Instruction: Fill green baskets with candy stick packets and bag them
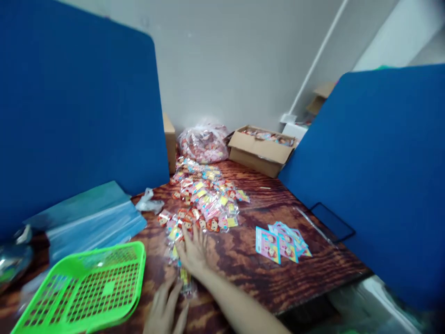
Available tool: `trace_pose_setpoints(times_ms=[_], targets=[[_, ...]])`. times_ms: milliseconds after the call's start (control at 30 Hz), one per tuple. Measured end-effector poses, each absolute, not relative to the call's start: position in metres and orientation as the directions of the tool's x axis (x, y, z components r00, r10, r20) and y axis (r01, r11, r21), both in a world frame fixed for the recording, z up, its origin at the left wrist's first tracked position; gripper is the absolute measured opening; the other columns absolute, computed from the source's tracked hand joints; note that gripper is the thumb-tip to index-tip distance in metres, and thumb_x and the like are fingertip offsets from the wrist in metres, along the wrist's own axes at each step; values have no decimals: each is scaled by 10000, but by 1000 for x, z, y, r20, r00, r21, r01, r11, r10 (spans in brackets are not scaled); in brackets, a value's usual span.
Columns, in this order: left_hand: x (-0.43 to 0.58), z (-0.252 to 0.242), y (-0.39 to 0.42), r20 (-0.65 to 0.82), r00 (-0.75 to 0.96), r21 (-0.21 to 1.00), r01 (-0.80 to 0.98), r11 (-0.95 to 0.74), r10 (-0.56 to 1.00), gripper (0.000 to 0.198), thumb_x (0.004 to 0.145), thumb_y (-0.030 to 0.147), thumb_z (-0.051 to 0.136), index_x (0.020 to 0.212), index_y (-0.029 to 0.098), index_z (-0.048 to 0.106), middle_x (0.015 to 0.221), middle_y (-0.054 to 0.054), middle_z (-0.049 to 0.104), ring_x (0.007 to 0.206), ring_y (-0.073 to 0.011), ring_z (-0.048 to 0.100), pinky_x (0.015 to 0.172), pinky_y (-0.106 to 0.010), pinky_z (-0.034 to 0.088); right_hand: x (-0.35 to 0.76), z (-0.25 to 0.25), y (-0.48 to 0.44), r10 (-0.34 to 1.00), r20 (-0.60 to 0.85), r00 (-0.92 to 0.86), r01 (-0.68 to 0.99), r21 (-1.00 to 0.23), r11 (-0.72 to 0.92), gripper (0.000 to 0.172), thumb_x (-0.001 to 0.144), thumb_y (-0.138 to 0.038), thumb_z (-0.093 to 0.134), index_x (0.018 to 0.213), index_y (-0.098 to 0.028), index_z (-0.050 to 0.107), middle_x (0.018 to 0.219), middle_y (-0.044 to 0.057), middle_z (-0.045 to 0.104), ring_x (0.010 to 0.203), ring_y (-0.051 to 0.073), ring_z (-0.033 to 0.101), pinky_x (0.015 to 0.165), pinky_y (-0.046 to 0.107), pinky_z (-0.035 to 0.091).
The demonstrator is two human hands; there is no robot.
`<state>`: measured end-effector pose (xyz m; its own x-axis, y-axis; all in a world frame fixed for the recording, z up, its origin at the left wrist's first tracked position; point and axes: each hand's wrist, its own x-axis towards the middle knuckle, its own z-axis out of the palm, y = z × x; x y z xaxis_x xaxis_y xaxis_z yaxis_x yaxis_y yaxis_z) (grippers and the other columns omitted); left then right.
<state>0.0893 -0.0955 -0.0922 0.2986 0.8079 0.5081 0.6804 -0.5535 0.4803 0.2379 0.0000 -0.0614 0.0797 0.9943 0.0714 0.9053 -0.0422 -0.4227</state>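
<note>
Packets (203,199) of small cartoon-printed pieces in clear wrap lie strewn in a long trail down the middle of the wooden counter (243,260), from the far edge toward the near one. The right hand (193,251) lies flat on the near end of this trail, palm down, fingers spread apart and pressing on a few packets, clamped on nothing. The left hand (164,310) is at the near edge, blurred, also open with its fingers apart. Its fingertips are just beside a single packet (186,280) that lies between the two hands, though I cannot tell whether they touch it.

A green basket (86,287) with a lattice floor sits at the near left corner, just beside the left hand. Behind it, along the left edge, lies a stack of bluish plastic sleeves (90,218), with a crumpled scrap of clear film (149,202) near their far end. Toward the right edge, well apart from both hands, a small fan of printed cards (281,241) lies face up. At the far edge stand a clear bag (203,141) stuffed with more packets and an open cardboard box (259,150). Blue partitions (76,106) rise along the left and right sides.
</note>
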Motion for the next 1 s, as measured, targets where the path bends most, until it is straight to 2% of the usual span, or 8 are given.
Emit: trace_pose_setpoints(times_ms=[167,267,367,500,600,733,867,1000], targets=[[90,-86,-85,425,500,217,753,-621,755,394,867,254,494,1256,192,512,1291,-146,520,1173,-301,499,916,-474,483,283,-21,3,939,61,-338,908,-241,342,397,946,-364,343,1322,-305,457,1366,71,466,1226,258,423,1038,516,255],[87,-79,-79,393,550,229,718,-657,737,344,860,166,462,1188,208,556,1285,-130,532,1189,-302,492,920,-497,477,299,-8,9,635,-16,-772,631,-136,764,394,931,-276,398,1319,-290,457,1395,43,444,1291,258,337,1054,497,232],[81,-76,-78,425,553,346,633,-693,717,292,862,126,444,1101,216,585,1224,-100,573,1169,-248,518,964,-454,463,294,-8,3,389,-83,-917,395,-72,916,418,939,-224,387,1355,-250,401,1349,59,487,1307,246,307,1057,494,221],[76,-76,-84,482,362,541,593,-596,798,243,882,121,440,1088,172,558,1107,-105,601,1064,-169,577,911,-295,500,285,-13,-8,375,-126,-918,381,-25,924,304,944,-211,395,1220,-201,520,1022,74,626,1063,203,503,1004,447,297],[80,-77,-84,474,292,568,619,-542,831,271,888,145,450,1145,169,532,1144,-112,579,1085,-173,563,926,-298,490,291,-12,-11,379,-143,-914,384,-8,923,174,924,-243,453,992,-209,609,990,59,614,958,190,525,970,446,320],[98,-75,-68,474,320,475,691,-544,820,428,899,160,418,1327,185,417,1338,-140,466,1251,-231,435,996,-392,433,302,-9,-13,353,-136,-926,362,-46,931,222,882,-384,510,973,-201,597,1206,87,552,1046,227,488,928,453,349],[126,-67,-38,421,390,337,771,-540,819,500,874,196,459,1365,270,398,1430,-108,395,1357,-373,229,1011,-650,270,307,-13,-21,478,-193,-857,496,-52,867,234,902,-377,481,990,-191,592,1068,82,613,954,223,513,820,390,403],[142,-69,-14,393,416,298,786,-541,820,430,856,251,497,1281,313,505,1385,-87,464,1339,-428,234,941,-764,179,316,-17,-36,647,-237,-725,680,-94,727,458,843,-450,563,1178,-139,528,1033,119,617,944,232,519,831,370,397]])
